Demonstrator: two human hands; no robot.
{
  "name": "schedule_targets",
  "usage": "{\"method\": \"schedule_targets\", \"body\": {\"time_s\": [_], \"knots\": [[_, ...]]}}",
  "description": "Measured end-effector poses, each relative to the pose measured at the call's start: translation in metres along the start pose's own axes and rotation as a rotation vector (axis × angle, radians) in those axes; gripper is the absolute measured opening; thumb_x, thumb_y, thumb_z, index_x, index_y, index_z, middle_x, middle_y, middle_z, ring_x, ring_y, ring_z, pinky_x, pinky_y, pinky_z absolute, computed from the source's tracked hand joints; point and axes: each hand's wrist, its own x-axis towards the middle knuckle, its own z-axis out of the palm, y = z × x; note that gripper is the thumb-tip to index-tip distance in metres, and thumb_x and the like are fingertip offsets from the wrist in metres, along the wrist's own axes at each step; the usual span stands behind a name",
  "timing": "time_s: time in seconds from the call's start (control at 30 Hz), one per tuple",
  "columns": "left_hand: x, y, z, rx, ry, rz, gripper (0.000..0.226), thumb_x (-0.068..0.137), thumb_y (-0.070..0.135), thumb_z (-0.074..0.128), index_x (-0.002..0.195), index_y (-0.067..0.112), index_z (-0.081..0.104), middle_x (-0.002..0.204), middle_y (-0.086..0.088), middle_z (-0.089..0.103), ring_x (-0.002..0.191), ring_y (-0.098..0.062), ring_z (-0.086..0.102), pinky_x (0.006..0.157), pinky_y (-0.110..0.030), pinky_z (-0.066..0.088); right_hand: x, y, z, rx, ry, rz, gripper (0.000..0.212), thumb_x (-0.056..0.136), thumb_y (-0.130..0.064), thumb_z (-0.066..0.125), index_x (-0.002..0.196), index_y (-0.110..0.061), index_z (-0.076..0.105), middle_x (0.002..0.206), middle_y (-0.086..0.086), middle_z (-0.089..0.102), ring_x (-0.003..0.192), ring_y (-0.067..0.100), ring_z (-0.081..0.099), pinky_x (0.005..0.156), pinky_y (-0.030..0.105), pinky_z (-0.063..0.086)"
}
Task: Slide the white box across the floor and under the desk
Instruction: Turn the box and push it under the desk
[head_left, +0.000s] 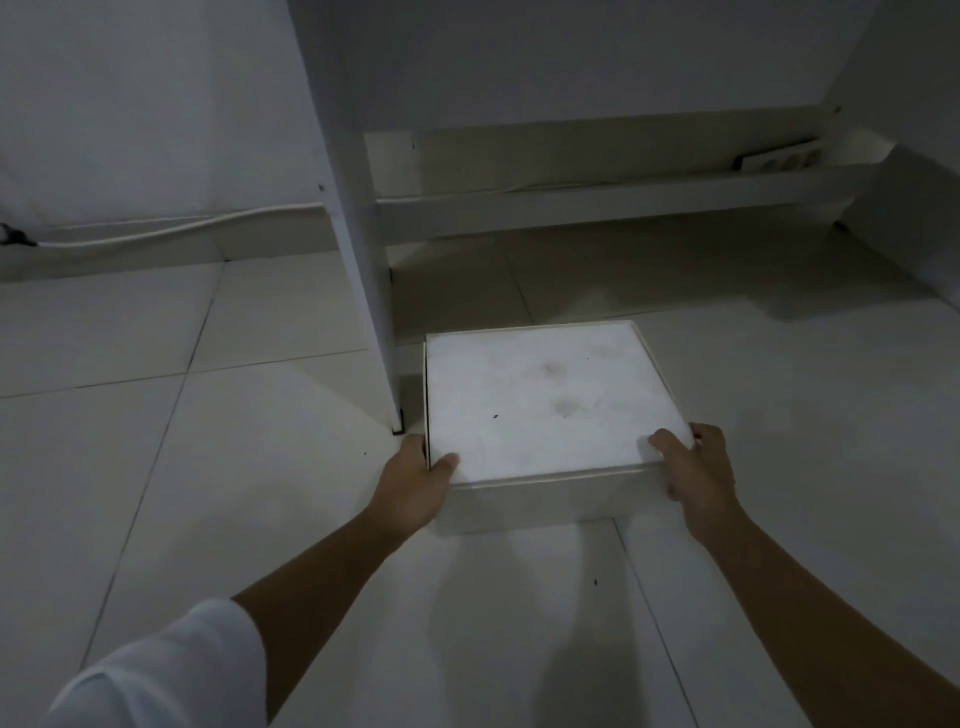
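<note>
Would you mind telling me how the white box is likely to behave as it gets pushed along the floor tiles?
The white box is low and wide, so it should slide flat rather than tip. The floor tiles look smooth, so it will probably glide easily. The left hand and right hand grip its near corners lightly, suggesting cardboard that is light.

hands (550, 480) grip white box (540, 400) | floor (208, 467) | beside desk (358, 208) leg

Desk (358, 208) top — cut off above
</note>
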Motion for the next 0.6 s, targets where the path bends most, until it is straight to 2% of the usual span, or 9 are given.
{"method": "schedule_targets", "body": {"time_s": [0.1, 0.2, 0.3, 0.37, 0.43, 0.53, 0.6], "knots": [[-0.012, 0.002, 0.011, -0.061, 0.052, -0.044, 0.035, 0.091, 0.028, 0.054, 0.119, 0.008, 0.051, 0.112, -0.006, 0.059, 0.100, -0.023, 0.055, 0.082, -0.028, 0.038, -0.010, -0.007, 0.015, 0.043, 0.219, 0.016, 0.067, 0.076, -0.020, 0.072, 0.132, -0.008, 0.036, 0.139, 0.024, 0.030, 0.097, 0.032, 0.051, 0.079, 0.031, 0.046], [-0.031, 0.004, 0.030, -0.158, 0.112, -0.086, 0.024, 0.087, 0.028, 0.060, 0.102, 0.013, 0.048, 0.097, -0.001, 0.056, 0.094, -0.023, 0.056, 0.077, -0.027, 0.038, -0.020, -0.020, 0.034, 0.046, 0.264, 0.017, 0.083, 0.075, -0.015, 0.073, 0.140, 0.000, 0.023, 0.141, 0.028, 0.025, 0.119, 0.040, 0.045, 0.096, 0.037, 0.047], [-0.048, 0.008, 0.047, -0.245, 0.125, -0.116, 0.028, 0.081, 0.026, 0.066, 0.096, 0.012, 0.047, 0.102, -0.009, 0.060, 0.094, -0.026, 0.060, 0.075, -0.030, 0.044, -0.032, -0.025, 0.052, -0.003, 0.215, 0.012, 0.074, 0.077, -0.015, 0.071, 0.136, 0.008, 0.032, 0.137, 0.031, 0.035, 0.120, 0.042, 0.046, 0.102, 0.044, 0.046], [-0.056, 0.008, 0.055, -0.298, 0.081, -0.112, 0.032, 0.080, 0.023, 0.068, 0.099, 0.010, 0.047, 0.110, -0.013, 0.058, 0.098, -0.026, 0.060, 0.083, -0.036, 0.051, -0.039, -0.024, 0.059, -0.050, 0.177, -0.044, 0.057, 0.078, -0.015, 0.069, 0.124, 0.010, 0.047, 0.128, 0.031, 0.048, 0.116, 0.041, 0.051, 0.098, 0.045, 0.048], [-0.061, 0.005, 0.059, -0.352, -0.011, -0.081, 0.031, 0.081, 0.022, 0.068, 0.102, 0.013, 0.047, 0.116, -0.009, 0.056, 0.106, -0.023, 0.058, 0.092, -0.041, 0.052, -0.043, -0.023, 0.062, -0.088, 0.113, -0.081, 0.048, 0.078, -0.016, 0.066, 0.116, 0.010, 0.055, 0.122, 0.029, 0.056, 0.110, 0.040, 0.056, 0.095, 0.047, 0.050], [-0.064, -0.001, 0.058, -0.346, -0.172, -0.030, 0.029, 0.086, 0.023, 0.062, 0.110, 0.020, 0.047, 0.120, 0.002, 0.053, 0.115, -0.016, 0.053, 0.093, -0.031, 0.048, -0.045, -0.024, 0.060, -0.099, 0.027, -0.059, 0.054, 0.080, -0.019, 0.064, 0.128, 0.004, 0.050, 0.129, 0.025, 0.053, 0.110, 0.039, 0.058, 0.096, 0.044, 0.050], [-0.059, -0.007, 0.052, -0.251, -0.120, 0.033, 0.029, 0.087, 0.023, 0.060, 0.115, 0.016, 0.053, 0.118, 0.000, 0.057, 0.114, -0.018, 0.055, 0.093, -0.028, 0.046, -0.049, -0.023, 0.061, -0.108, 0.016, -0.060, 0.058, 0.082, -0.019, 0.063, 0.133, 0.000, 0.045, 0.131, 0.026, 0.049, 0.110, 0.040, 0.057, 0.095, 0.042, 0.049]]}}
